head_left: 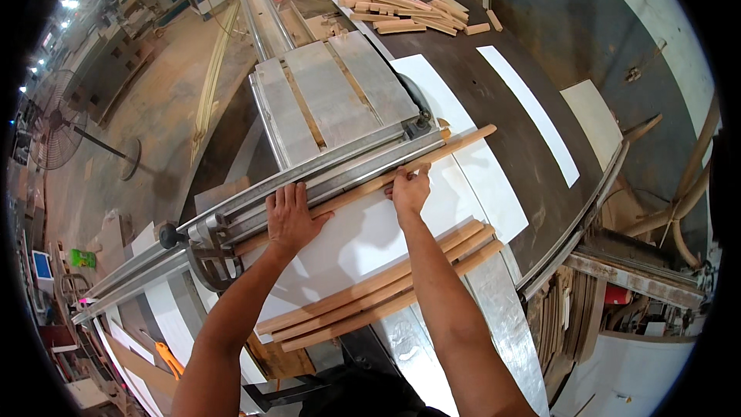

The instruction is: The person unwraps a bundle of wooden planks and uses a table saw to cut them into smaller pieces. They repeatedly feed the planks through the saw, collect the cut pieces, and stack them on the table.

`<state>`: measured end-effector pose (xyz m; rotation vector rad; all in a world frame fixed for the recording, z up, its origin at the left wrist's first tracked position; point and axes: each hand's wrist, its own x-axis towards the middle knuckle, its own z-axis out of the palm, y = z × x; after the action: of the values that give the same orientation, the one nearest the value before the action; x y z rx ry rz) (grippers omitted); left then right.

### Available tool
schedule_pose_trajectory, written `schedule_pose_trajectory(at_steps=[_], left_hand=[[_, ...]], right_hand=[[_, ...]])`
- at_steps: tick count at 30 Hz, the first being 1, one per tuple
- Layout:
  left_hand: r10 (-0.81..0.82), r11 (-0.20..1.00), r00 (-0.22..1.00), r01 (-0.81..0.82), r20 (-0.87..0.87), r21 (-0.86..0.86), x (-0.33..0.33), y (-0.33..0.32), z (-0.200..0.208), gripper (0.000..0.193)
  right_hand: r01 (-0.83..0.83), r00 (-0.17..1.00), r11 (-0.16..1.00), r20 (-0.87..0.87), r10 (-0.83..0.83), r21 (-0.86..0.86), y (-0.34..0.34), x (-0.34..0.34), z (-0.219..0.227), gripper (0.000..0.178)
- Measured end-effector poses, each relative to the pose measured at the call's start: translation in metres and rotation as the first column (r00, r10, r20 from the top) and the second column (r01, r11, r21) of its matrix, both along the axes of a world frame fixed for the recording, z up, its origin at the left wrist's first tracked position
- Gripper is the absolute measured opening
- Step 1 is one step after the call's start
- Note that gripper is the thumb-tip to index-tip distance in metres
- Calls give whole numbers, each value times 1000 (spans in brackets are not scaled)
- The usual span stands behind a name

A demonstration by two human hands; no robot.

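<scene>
A long wooden strip (463,142) lies slantwise along a metal fence (347,164) on a sliding table saw. My left hand (290,220) hooks its fingers over the fence, its thumb spread along the strip, and presses the strip to the fence. Farther right, my right hand (411,191) pinches the same strip between thumb and fingers. The strip's far right end sticks out past the fence, over a white sheet (340,255). Nearer me, three more wooden strips (378,281) lie side by side. Whether a blade stands near the fence's end cannot be made out.
The sliding metal table (309,96) has slots. Short cut wood pieces (405,11) are heaped on the dark tabletop (532,208) at the back, near a narrow white strip (529,112). A black knob (168,235) juts from the fence's left side. A standing fan (58,120) is far left.
</scene>
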<state>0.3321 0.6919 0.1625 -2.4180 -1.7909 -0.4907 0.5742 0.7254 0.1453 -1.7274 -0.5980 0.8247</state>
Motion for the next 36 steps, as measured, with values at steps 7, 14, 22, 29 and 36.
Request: schedule_pose_trajectory(at_steps=[7, 14, 22, 29, 36], left_hand=[[3, 999, 1000, -3, -4, 43, 0, -2, -6, 88], [-3, 996, 1000, 5, -25, 86, 1, -3, -3, 85], [4, 992, 1000, 0, -31, 125, 1, -5, -7, 84], [11, 993, 999, -7, -30, 120, 4, -6, -7, 84], [35, 987, 998, -28, -46, 157, 3, -8, -11, 85]], right_hand=[[-4, 999, 1000, 51, 4, -14, -1, -1, -1, 64], [-10, 999, 1000, 43, 9, 12, 2, 1, -7, 71], [-58, 998, 998, -4, 58, 28, 0, 2, -6, 71], [-11, 1000, 997, -19, 12, 70, 1, 2, -12, 74], [-9, 1000, 998, -20, 10, 67, 0, -1, -8, 75]])
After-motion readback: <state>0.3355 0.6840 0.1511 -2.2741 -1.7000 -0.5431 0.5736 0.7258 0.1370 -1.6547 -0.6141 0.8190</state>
